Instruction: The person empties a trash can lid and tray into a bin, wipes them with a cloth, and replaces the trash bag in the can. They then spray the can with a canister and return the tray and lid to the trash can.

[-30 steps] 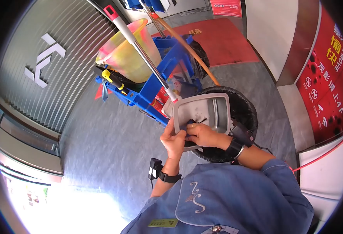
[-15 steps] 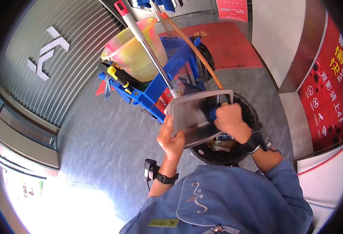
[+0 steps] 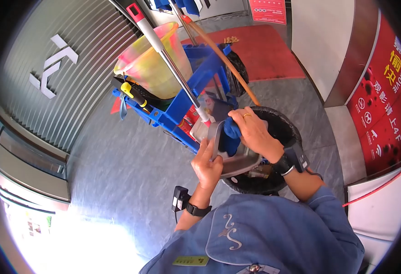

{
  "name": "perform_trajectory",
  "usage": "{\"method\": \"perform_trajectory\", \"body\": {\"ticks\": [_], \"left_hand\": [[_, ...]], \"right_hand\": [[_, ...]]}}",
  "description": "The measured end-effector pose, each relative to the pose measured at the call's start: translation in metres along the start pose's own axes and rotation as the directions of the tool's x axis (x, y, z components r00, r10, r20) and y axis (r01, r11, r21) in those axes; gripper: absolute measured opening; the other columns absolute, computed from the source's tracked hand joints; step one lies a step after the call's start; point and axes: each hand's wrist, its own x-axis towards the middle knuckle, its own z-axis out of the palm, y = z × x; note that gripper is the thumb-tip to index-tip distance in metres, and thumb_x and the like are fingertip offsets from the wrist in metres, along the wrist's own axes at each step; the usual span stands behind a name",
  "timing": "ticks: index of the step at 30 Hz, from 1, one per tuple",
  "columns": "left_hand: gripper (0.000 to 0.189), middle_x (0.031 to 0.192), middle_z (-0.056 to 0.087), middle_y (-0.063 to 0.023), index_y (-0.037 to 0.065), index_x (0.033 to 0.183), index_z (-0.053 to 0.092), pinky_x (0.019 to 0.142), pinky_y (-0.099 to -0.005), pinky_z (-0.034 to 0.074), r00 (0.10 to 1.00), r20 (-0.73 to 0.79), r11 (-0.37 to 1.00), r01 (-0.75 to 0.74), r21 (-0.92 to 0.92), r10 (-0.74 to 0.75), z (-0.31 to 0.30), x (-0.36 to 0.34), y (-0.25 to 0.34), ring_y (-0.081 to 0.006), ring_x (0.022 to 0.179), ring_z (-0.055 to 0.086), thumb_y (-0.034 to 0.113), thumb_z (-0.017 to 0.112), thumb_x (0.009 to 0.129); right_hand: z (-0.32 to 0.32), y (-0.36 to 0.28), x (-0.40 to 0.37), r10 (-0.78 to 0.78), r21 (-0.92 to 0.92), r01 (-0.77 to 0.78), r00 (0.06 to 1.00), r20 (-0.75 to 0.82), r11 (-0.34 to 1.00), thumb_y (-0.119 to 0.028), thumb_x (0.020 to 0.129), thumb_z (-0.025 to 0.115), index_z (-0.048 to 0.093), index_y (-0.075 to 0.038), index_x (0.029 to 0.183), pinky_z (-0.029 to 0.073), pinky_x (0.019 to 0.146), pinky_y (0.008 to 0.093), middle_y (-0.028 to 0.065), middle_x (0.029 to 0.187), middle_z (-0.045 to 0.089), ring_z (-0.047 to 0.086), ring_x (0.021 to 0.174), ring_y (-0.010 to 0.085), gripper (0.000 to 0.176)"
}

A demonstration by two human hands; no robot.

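Note:
My left hand (image 3: 208, 163) grips the near edge of a grey bin lid (image 3: 239, 164), held tilted on edge above a round bin lined with a black bag (image 3: 286, 129). My right hand (image 3: 254, 131) presses a blue cloth (image 3: 230, 135) against the lid's upper part. Some rubbish shows inside the bin below the lid. Both wrists wear black bands, and a small black device hangs at my left wrist.
A blue cleaning cart (image 3: 189, 93) stands just beyond the bin, carrying a yellow bucket (image 3: 151, 64), a mop handle with a red tip (image 3: 164, 52) and a wooden pole (image 3: 223, 57). A red mat (image 3: 266, 50) lies further off. A ribbed grey wall is left, a red poster wall right.
The lid has turned from flat-facing to tilted on edge. My right hand with the cloth moved from the lid's near edge up to its top, and the left hand shifted its grip.

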Motion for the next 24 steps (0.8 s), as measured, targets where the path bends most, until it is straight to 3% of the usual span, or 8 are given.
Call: {"method": "perform_trajectory", "body": {"ticks": [2,6,9,13,16,17,21,24], "left_hand": [[0.051,0.105,0.053,-0.0261,0.007,0.100,0.061,0.070,-0.0321,0.048,0.998,0.027,0.996,-0.066,0.066,0.064,-0.006,0.003,0.004,-0.0337,0.082,0.060,-0.005,0.055,0.051],[0.051,0.107,0.053,-0.0253,0.008,0.098,0.063,0.068,-0.0320,0.048,0.988,-0.036,0.987,-0.144,0.075,0.147,-0.018,0.011,0.008,-0.0331,0.083,0.060,-0.005,0.056,0.049],[0.051,0.108,0.052,-0.0253,0.007,0.097,0.063,0.068,-0.0309,0.048,0.967,-0.023,0.964,-0.251,0.092,0.254,-0.023,0.016,0.018,-0.0329,0.085,0.060,-0.006,0.056,0.048],[0.048,0.112,0.052,-0.0234,0.000,0.099,0.060,0.087,-0.0322,0.040,0.991,-0.052,0.989,-0.130,-0.075,0.126,-0.025,0.016,0.025,-0.0298,0.103,0.053,-0.011,0.051,0.053],[0.047,0.111,0.052,-0.0235,0.000,0.098,0.060,0.087,-0.0328,0.039,0.981,-0.120,0.981,-0.166,-0.097,0.154,-0.023,0.018,0.024,-0.0302,0.104,0.052,-0.011,0.052,0.053],[0.046,0.111,0.052,-0.0232,0.000,0.098,0.059,0.087,-0.0328,0.039,0.977,-0.121,0.977,-0.189,-0.096,0.177,-0.022,0.019,0.027,-0.0303,0.104,0.052,-0.011,0.052,0.054],[0.047,0.111,0.052,-0.0206,0.000,0.100,0.057,0.086,-0.0319,0.039,0.950,-0.235,0.972,-0.226,-0.071,0.204,-0.007,0.018,0.029,-0.0295,0.104,0.051,-0.012,0.051,0.055],[0.063,0.114,0.050,-0.0161,0.003,0.118,0.046,0.085,-0.0298,0.039,0.959,-0.232,0.981,-0.181,-0.069,0.161,-0.003,0.018,0.021,-0.0240,0.103,0.051,-0.012,0.051,0.057]], "right_hand": [[0.002,0.011,-0.008,0.108,-0.035,-0.104,0.984,0.140,0.994,0.000,0.060,0.057,0.044,-0.003,0.082,0.040,0.070,0.0387,0.0130,0.076,0.050,0.047,0.080,0.0337,0.025],[0.007,0.043,-0.036,0.332,-0.132,-0.321,0.940,0.075,0.938,-0.002,0.059,0.057,0.046,-0.004,0.080,0.041,0.064,0.0411,0.0126,0.074,0.053,0.049,0.079,0.0332,0.023],[0.023,0.062,-0.056,0.552,0.193,-0.559,0.829,0.090,0.806,-0.011,0.068,0.064,0.049,-0.002,0.086,0.043,0.063,0.0372,0.0133,0.075,0.057,0.055,0.075,0.0326,0.025],[0.026,0.053,-0.075,0.711,0.489,-0.818,0.535,0.457,0.301,-0.027,0.078,0.062,0.051,-0.004,0.093,0.047,0.055,0.0305,0.0122,0.080,0.062,0.061,0.071,0.0235,0.030],[0.037,0.024,-0.091,0.624,0.448,-0.891,0.309,0.717,-0.074,-0.042,0.081,0.055,0.050,-0.006,0.102,0.047,0.046,0.0287,0.0123,0.077,0.061,0.061,0.061,0.0206,0.042],[0.041,0.021,-0.096,0.475,0.414,-0.832,0.215,0.853,-0.368,-0.050,0.080,0.051,0.049,-0.007,0.106,0.050,0.057,0.0354,0.0132,0.083,0.060,0.060,0.070,0.0245,0.050],[0.057,-0.002,-0.090,0.190,0.377,-0.353,0.463,0.866,-0.857,-0.041,0.080,0.055,0.050,-0.012,0.106,0.040,0.081,0.0509,0.0145,0.105,0.054,0.052,0.094,0.0340,0.040],[0.052,-0.014,-0.077,0.303,0.493,-0.300,0.505,0.808,-0.817,-0.032,0.082,0.055,0.048,-0.012,0.108,0.041,0.081,0.0501,0.0127,0.106,0.053,0.053,0.093,0.0331,0.033]]}}
